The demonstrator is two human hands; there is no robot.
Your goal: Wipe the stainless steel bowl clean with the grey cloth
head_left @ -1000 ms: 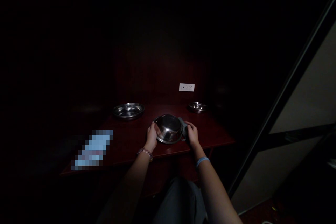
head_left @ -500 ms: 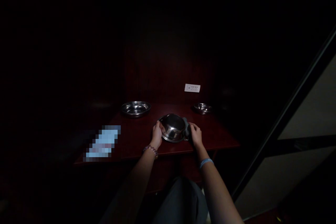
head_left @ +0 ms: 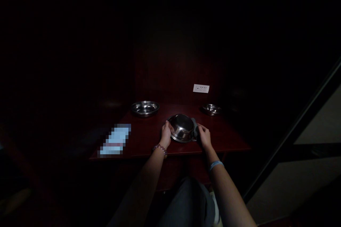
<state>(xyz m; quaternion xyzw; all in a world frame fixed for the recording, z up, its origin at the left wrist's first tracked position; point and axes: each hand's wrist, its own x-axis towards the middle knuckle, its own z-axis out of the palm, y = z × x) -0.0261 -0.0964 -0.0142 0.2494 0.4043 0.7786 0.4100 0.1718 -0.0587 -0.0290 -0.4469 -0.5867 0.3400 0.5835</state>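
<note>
A shiny steel bowl (head_left: 181, 127) is held tilted over the dark red table (head_left: 144, 142), its rounded outside showing. My left hand (head_left: 165, 135) grips its left rim, the thumb along the edge. On the bowl's right side, my right hand (head_left: 204, 137) is closed on a grey cloth (head_left: 195, 128) pressed to the rim. Some of the fingertips are hidden behind the cloth and the bowl.
A wide steel dish (head_left: 145, 109) sits at the table's back left, and a smaller steel bowl (head_left: 211, 109) at the back right. A blurred light-blue item (head_left: 115, 140) lies at the left. A white socket plate (head_left: 201, 88) is on the wall.
The whole view has shifted, so everything appears slightly farther right. Both hands keep their hold on the bowl and cloth, with little change between them.
</note>
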